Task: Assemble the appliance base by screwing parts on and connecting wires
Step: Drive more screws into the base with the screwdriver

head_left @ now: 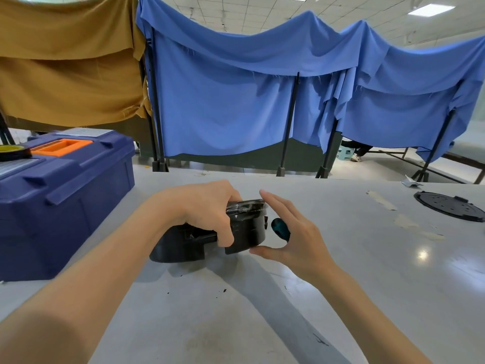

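Blue and tan cloths (223,101) hang on frames behind a grey table (341,285). Appliance base (246,232): black plastic, a round section with a glossy rim, sitting at table centre. Left hand (207,208): fingers curled over the top of the base, gripping it and hiding much of the housing. Right hand (296,232): index finger extended, thumb touching the lower edge of the base. A teal object (280,229) shows between thumb and fingers; whether it is held cannot be told. A blue toolbox (65,206) is cut off at the left.
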A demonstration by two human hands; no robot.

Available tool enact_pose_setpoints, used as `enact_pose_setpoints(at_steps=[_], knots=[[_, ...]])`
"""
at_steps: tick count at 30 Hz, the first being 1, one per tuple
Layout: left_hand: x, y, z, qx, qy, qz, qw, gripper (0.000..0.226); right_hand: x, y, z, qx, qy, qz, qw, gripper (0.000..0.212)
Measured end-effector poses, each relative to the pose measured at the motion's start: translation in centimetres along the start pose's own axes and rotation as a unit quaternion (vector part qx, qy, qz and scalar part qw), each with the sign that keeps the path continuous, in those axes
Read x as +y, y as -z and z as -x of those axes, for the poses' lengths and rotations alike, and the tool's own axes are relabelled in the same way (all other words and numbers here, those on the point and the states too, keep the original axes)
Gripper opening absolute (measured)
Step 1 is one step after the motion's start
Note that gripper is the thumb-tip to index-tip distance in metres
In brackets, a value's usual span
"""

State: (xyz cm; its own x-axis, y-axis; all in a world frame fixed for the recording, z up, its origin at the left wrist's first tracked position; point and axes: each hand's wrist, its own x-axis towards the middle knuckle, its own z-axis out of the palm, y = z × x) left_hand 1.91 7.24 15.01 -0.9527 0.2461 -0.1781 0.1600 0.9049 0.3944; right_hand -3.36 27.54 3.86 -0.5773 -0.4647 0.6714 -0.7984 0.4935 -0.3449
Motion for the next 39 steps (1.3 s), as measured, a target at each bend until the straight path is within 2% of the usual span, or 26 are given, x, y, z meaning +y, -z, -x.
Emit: enact_pose_setpoints(at_steps=[6, 10, 16, 21, 25, 27, 31, 34, 36, 37, 39], knots=[[0.2, 0.0, 0.2, -0.011, -0.009, -0.004, 1.000, 0.041, -0.3, 0.5, -0.5, -0.007, 0.033, 0.063, 0.997, 0.092], [0.5, 0.1, 0.4, -0.033, -0.022, -0.023, 0.999, 0.033, -0.4, 0.9, -0.7, -0.003, 0.072, 0.105, 0.992, 0.076], [1.4, 0.6, 1.2, -0.041, -0.049, -0.070, 0.995, 0.043, -1.2, 1.6, 0.3, 0.013, 0.090, 0.077, 0.993, 0.073], [3.1, 1.1, 1.5, -0.024, -0.079, -0.108, 0.991, 0.056, -1.7, 2.8, 0.3, 0.066, 0.107, 0.072, 0.989, 0.074], [3.4, 0.7, 1.3, 0.013, -0.109, -0.150, 0.983, 0.064, -2.1, 3.0, 0.3, 0.133, 0.134, 0.125, 0.974, 0.066], [2.9, 0.1, 1.0, 0.037, -0.124, -0.188, 0.974, 0.067, -1.9, 2.6, 0.5, 0.144, 0.155, 0.158, 0.965, 0.070], [0.6, -1.7, 0.1, 0.143, -0.179, -0.251, 0.940, 0.080, -1.3, 1.5, 1.1, 0.157, 0.162, 0.198, 0.954, 0.069], [-1.3, -2.8, -0.5, 0.196, -0.174, -0.230, 0.937, 0.093, -0.6, 0.3, 1.4, 0.164, 0.166, 0.217, 0.948, 0.064], [-2.3, -3.8, -0.5, 0.238, -0.157, -0.205, 0.936, 0.112, -0.2, -0.2, 1.5, 0.172, 0.171, 0.229, 0.943, 0.062], [-2.5, -4.4, -0.4, 0.269, -0.155, -0.166, 0.936, 0.123, 0.0, -0.4, 1.6, 0.176, 0.174, 0.237, 0.940, 0.062], [-2.5, -5.9, 0.2, 0.343, -0.141, -0.003, 0.929, 0.140, 0.5, -0.9, 1.9, 0.181, 0.178, 0.253, 0.933, 0.064]])
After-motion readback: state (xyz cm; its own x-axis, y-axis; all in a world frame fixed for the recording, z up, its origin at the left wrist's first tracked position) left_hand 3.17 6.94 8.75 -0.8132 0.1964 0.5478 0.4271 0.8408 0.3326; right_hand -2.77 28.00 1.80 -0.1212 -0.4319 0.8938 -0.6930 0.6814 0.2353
